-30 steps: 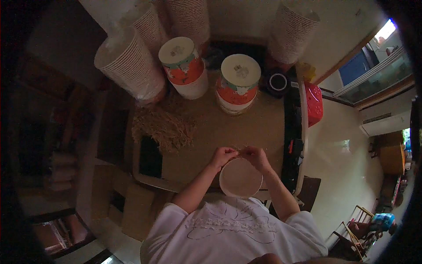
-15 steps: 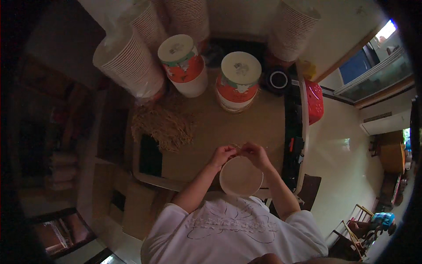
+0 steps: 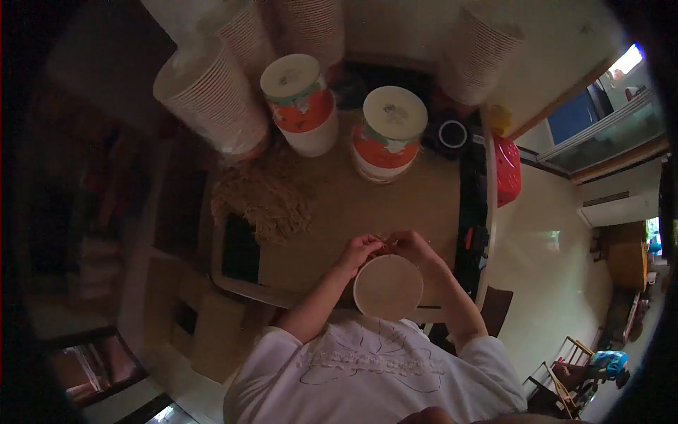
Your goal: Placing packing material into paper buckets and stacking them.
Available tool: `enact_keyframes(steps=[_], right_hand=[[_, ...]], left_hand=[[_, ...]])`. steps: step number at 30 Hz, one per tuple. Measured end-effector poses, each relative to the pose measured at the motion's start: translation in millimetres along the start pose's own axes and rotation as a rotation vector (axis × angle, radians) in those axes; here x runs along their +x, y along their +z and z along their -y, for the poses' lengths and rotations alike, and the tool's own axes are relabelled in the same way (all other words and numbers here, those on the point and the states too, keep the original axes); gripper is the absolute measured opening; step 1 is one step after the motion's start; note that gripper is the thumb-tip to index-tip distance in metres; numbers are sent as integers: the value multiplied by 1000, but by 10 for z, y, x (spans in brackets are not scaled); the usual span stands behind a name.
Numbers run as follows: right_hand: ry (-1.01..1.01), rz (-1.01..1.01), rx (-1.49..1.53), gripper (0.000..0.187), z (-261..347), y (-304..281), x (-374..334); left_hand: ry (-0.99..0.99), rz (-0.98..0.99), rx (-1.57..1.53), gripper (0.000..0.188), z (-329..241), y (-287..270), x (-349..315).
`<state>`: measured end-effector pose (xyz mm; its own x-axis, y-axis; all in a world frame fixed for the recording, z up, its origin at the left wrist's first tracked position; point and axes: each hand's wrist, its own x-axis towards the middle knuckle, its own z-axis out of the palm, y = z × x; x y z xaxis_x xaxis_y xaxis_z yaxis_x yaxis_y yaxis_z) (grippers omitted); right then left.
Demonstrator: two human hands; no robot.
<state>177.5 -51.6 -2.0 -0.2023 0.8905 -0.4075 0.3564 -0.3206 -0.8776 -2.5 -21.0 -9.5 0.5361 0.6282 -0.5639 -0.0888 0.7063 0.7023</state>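
A round pale tub (image 3: 388, 287) stands against my white shirt at the near table edge, its circular end facing up. At its far rim my left hand (image 3: 361, 251) and my right hand (image 3: 411, 247) nearly meet, fingertips pinched together. Between them shows a thin straw-coloured strand (image 3: 381, 238); its exact course is hard to make out. A red-orange patch peeks out beside the fingers on the tub's far side. A tangled heap of similar straw-coloured strands (image 3: 263, 201) lies on the table to the left of my hands.
Beyond my hands stand stacked lidded tubs with orange and green bands, one group on the left (image 3: 304, 113) and one on the right (image 3: 390, 134). Tall stacks of nested white tubs (image 3: 212, 99) line the back. A dark round device (image 3: 452, 133) and red basket (image 3: 507, 171) sit right.
Both hands stay at the tub's far rim, with the fingers shifting slightly around the strand. The whole view has tilted a little.
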Motion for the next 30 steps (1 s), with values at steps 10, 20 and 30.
enact_keyframes(steps=[10,20,30], right_hand=[[-115,-176,266,5,-144,163,14],[-77,-229,239,2,-71,156,-32],[-120,-225,386,6,-77,204,-47]], left_hand=[[10,4,53,7,291,-151,220],[-96,-28,230,16,298,-158,244],[18,-17,363,10,490,-318,457]])
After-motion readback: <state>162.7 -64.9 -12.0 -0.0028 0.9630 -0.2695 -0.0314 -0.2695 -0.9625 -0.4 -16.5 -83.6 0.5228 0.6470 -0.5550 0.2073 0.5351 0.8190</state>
